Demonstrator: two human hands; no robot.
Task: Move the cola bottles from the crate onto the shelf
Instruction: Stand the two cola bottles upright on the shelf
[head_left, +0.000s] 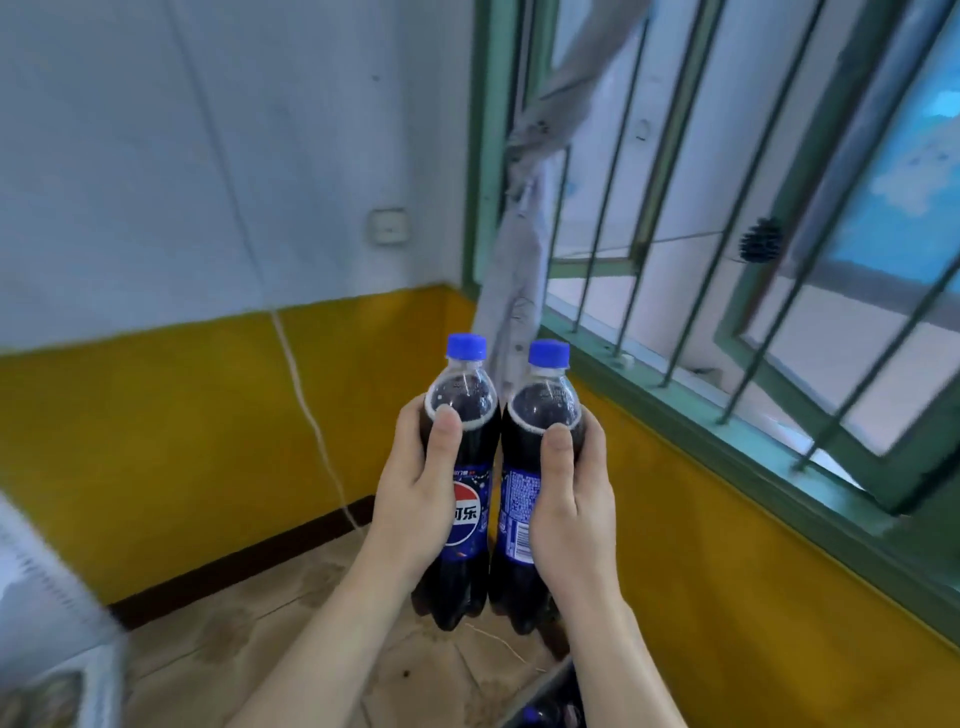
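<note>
Yellow-painted wall (182, 441), barred window (727, 260) (open) | left hand (410, 499), right hand (571, 499): fingers clamped on cola bottles (462, 467)

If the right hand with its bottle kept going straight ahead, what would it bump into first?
Probably the yellow wall under the barred window; depth is hard to judge. The right hand holds the right bottle.

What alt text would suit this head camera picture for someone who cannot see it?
Two bare hands each grip an upright, blue-capped cola bottle, left hand on the left bottle, right hand on the right bottle, before a yellow-and-white wall and barred window.
</note>
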